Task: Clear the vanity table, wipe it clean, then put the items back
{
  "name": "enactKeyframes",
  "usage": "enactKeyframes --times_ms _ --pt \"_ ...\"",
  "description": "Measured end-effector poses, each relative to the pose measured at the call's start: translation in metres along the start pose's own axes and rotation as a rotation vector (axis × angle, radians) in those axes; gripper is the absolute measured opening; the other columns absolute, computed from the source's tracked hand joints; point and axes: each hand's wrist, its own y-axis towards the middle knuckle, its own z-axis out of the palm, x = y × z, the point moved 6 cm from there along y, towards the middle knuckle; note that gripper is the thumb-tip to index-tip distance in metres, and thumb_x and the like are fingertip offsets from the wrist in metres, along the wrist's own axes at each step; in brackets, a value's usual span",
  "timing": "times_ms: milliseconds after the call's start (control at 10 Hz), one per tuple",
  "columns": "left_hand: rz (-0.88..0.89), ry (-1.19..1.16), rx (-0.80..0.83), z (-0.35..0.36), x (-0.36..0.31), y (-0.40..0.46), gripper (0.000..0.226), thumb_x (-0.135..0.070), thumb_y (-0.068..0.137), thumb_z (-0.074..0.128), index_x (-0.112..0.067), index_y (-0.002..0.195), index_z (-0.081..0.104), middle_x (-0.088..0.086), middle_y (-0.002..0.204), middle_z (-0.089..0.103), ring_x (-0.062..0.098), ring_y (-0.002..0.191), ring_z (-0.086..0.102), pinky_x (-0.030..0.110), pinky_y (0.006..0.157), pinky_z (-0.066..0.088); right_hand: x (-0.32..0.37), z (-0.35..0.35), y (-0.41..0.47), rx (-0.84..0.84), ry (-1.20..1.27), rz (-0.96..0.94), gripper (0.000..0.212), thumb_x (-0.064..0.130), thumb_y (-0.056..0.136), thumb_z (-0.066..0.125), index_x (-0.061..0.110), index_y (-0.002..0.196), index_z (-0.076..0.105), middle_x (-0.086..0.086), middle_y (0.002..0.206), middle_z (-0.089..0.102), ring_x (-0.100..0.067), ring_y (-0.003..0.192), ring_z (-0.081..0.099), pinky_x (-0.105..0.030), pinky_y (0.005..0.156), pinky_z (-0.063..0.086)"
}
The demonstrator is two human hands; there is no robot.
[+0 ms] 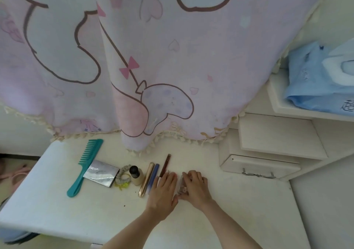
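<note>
A row of items lies on the white vanity table point(239, 206): a teal comb point(84, 167), a silver compact point(101, 173), grey and yellow hair ties point(122, 178), a small bottle with a black cap point(136, 174), a gold tube point(146, 179), a blue pen-like stick point(153, 176) and a dark red pencil point(165, 165). My left hand point(164, 193) lies flat beside the pencil's near end, fingers together. My right hand point(195, 186) is curled over a small clear case point(182, 187), mostly hidden under it.
A pink cartoon-print curtain point(153, 66) with tassels hangs over the table's back edge. A white drawer unit point(260, 164) with a metal handle stands at the right; a shelf above it holds blue bags point(314, 80). Pink slippers point(15, 174) lie on the floor at left.
</note>
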Motion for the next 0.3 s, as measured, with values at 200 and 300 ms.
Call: enactKeyframes --times_ms 200,300 --pt "0.004 0.080 0.014 -0.0044 0.0023 0.0033 0.054 -0.034 0.074 0.035 -0.015 0.114 0.067 0.001 0.119 0.064 0.020 0.110 0.061 0.042 0.083 0.054 0.0055 -0.0025 0.0094 -0.008 0.022 -0.084 0.089 0.056 0.075 0.063 0.015 0.145 0.024 -0.008 0.138 0.034 -0.027 0.125 0.031 -0.039 0.100 0.025" --pt "0.007 0.102 -0.062 -0.0110 0.0047 0.0083 0.053 -0.032 0.074 0.036 -0.016 0.114 0.066 0.003 0.123 0.062 0.023 0.113 0.058 0.044 0.088 0.052 -0.0034 -0.0042 0.0070 -0.009 0.055 -0.138 0.090 0.061 0.077 0.050 0.016 0.148 0.017 -0.009 0.148 0.026 -0.028 0.135 0.022 -0.038 0.110 0.015"
